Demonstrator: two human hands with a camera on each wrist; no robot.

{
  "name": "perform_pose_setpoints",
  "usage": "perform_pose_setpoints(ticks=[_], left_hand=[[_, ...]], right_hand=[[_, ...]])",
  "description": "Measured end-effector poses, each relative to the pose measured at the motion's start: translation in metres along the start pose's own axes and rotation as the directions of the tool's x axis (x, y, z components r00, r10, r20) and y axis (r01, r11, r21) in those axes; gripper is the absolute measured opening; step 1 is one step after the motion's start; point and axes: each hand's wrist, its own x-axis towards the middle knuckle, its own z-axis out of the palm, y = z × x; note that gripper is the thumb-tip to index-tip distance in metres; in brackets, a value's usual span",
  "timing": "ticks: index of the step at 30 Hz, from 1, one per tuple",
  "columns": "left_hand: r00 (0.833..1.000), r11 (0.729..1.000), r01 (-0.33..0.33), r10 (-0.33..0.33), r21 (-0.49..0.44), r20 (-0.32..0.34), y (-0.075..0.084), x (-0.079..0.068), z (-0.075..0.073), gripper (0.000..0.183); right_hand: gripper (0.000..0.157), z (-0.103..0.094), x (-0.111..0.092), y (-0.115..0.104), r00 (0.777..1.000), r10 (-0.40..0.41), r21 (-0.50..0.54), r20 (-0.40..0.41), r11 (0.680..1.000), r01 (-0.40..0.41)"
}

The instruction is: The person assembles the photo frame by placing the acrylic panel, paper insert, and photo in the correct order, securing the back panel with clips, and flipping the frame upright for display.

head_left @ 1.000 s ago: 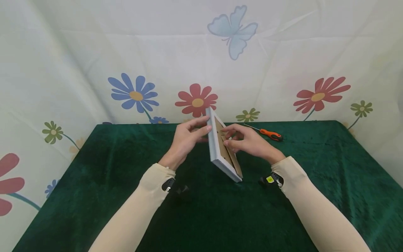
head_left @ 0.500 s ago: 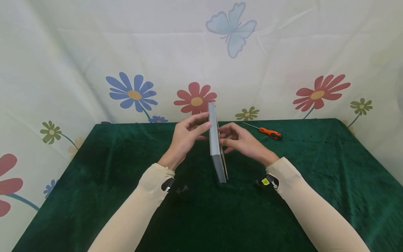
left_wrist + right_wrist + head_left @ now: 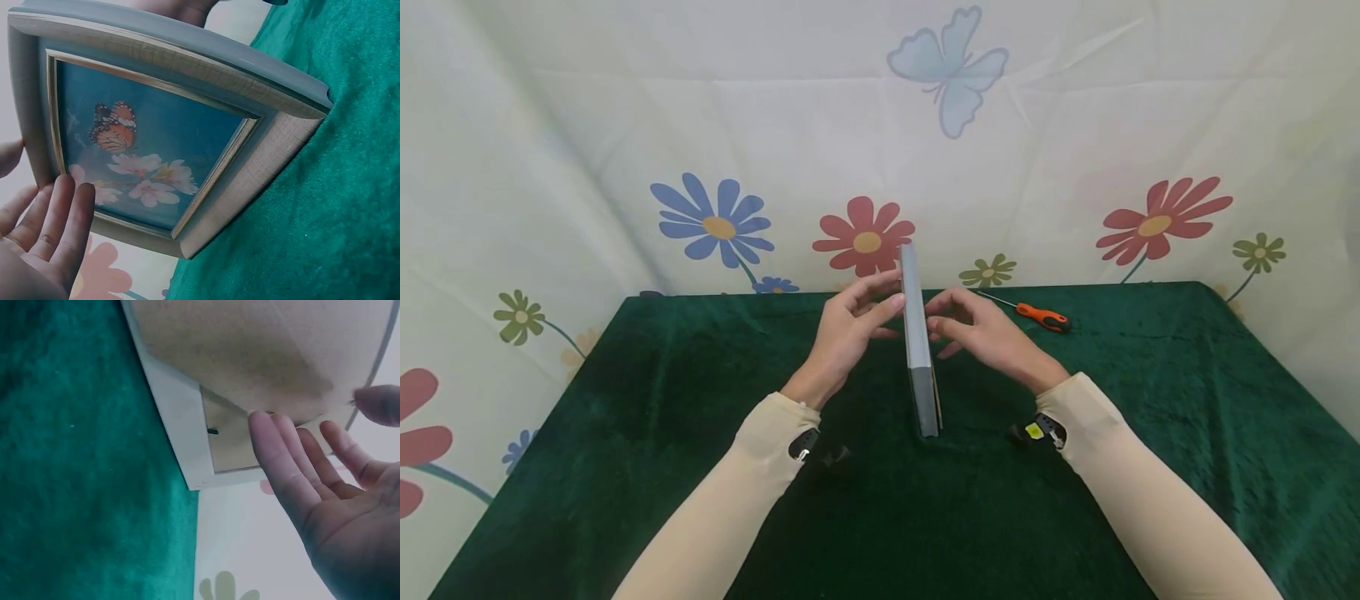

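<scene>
A grey picture frame (image 3: 915, 321) stands on edge on the green cloth, its top edge towards me. In the left wrist view its picture (image 3: 156, 165) shows an orange butterfly over pale pink blossoms, edged with gold trim. My left hand (image 3: 842, 325) rests straight fingertips on the front near the top, its thumb by the upper edge. Behind the frame, my right hand (image 3: 985, 333) has its fingertips at the edge of a loose brown flap (image 3: 219, 353). Under that flap show a brown backboard (image 3: 234, 440) and a small black tab (image 3: 213, 431).
An orange-and-black screwdriver (image 3: 1043, 317) lies at the back of the table, right of the frame, its shaft pointing left. Dark green cloth (image 3: 1150, 400) covers the table. A white curtain (image 3: 805, 133) printed with flowers and a butterfly hangs right behind it.
The frame has turned from a slant showing its brown back to upright and edge-on. My right hand has moved slightly left with it, and its fingers have loosened a little.
</scene>
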Motion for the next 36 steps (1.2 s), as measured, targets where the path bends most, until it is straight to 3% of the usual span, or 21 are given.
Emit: perform_pose_setpoints(ticks=[4,9,17,21,26,36], left_hand=[[1.000,1.000,0.001,-0.001,-0.005,0.009,-0.001,0.000,0.001,0.043],[1.000,1.000,0.016,-0.016,-0.001,0.021,-0.002,0.000,0.004,0.042],[0.999,0.998,0.034,-0.034,0.053,-0.002,-0.011,-0.002,0.003,0.048],[0.993,0.989,0.117,-0.114,0.091,-0.029,-0.023,-0.003,-0.001,0.051],[0.970,0.963,0.241,-0.242,0.119,-0.007,-0.036,-0.005,0.000,0.052],[0.930,0.918,0.347,-0.363,0.193,0.054,-0.041,-0.011,0.015,0.057]], right_hand=[[0.040,-0.002,-0.001,-0.007,0.999,0.034,0.027,-0.012,0.999,-0.034],[0.052,-0.003,-0.003,-0.014,0.998,0.065,-0.015,-0.018,0.998,-0.065],[0.056,-0.006,-0.004,-0.019,0.994,0.104,-0.033,-0.012,0.994,-0.105],[0.052,-0.008,-0.004,-0.020,0.995,0.094,-0.028,-0.025,0.995,-0.095],[0.055,-0.011,-0.005,-0.022,0.996,0.073,-0.027,-0.045,0.997,-0.075],[0.064,-0.016,-0.009,-0.033,0.992,0.103,-0.021,-0.080,0.994,-0.105]])
